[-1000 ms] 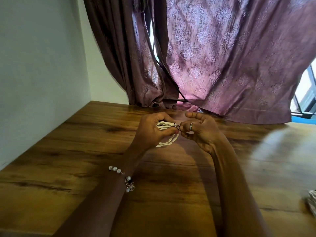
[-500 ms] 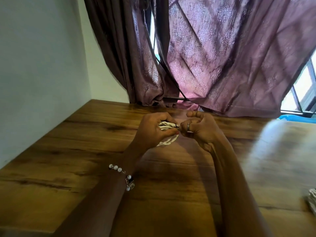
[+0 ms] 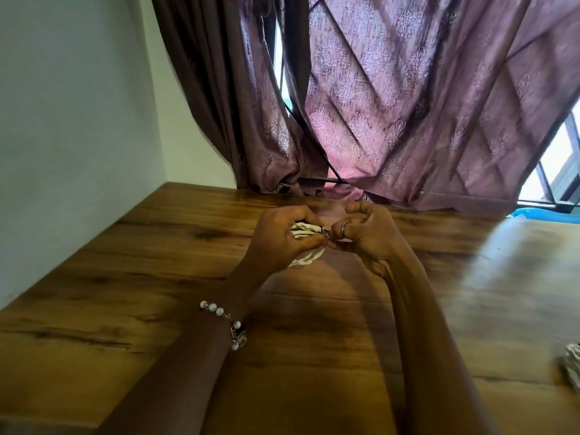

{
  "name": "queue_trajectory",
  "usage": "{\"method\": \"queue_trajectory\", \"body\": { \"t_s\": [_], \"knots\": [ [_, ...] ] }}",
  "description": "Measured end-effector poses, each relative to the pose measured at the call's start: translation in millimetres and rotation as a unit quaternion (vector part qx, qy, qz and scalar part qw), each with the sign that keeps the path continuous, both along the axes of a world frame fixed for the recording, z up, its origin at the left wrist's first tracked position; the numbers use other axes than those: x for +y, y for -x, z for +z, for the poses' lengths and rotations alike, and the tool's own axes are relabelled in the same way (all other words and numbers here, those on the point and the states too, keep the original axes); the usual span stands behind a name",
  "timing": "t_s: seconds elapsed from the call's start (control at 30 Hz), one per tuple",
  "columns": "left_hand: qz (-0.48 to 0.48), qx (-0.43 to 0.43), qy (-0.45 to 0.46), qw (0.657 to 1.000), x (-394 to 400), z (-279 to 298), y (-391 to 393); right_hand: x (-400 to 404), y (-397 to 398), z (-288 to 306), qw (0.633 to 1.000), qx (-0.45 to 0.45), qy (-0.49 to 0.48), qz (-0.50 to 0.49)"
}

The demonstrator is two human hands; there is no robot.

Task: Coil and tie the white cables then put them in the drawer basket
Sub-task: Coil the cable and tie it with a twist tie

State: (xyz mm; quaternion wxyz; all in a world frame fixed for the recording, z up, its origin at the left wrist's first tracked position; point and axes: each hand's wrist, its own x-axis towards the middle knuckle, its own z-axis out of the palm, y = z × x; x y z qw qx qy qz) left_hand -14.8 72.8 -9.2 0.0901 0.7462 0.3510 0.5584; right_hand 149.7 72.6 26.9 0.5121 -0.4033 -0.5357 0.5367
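**Cable bundle held between both hands above the table**

The left hand (image 3: pixel 279 238) grips the coiled white cables (image 3: pixel 303 230), fingers curled around the bundle; loops of it hang below the palm. The right hand (image 3: pixel 365 235) meets it at the fingertips, where thumb and forefinger pinch a thin dark tie (image 3: pixel 325 235) at the bundle's right end. Both hands are held over the wooden table (image 3: pixel 157 277), near its far edge. A beaded bracelet (image 3: pixel 226 321) sits on the left wrist. Purple curtains (image 3: pixel 392 105) hang behind the table.

cable bundle (image 3: pixel 303 231) above table (image 3: pixel 131 277), curtain (image 3: pixel 392 105) behind
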Motion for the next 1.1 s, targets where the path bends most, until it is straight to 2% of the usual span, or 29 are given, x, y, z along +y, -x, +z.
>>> {"method": "queue_trajectory", "body": {
  "t_s": [0.53, 1.1],
  "knots": [
    [-0.024, 0.007, -0.008, 1.0, 2.7, -1.0, 1.6, 9.8, -1.4, -8.1, 0.999, -0.034, -0.04, 0.012],
    [-0.029, 0.0, -0.002, 1.0, 4.0, -1.7, 3.5, 6.9, -3.5, -6.2, 0.999, -0.011, 0.0, 0.038]
  ]
}}
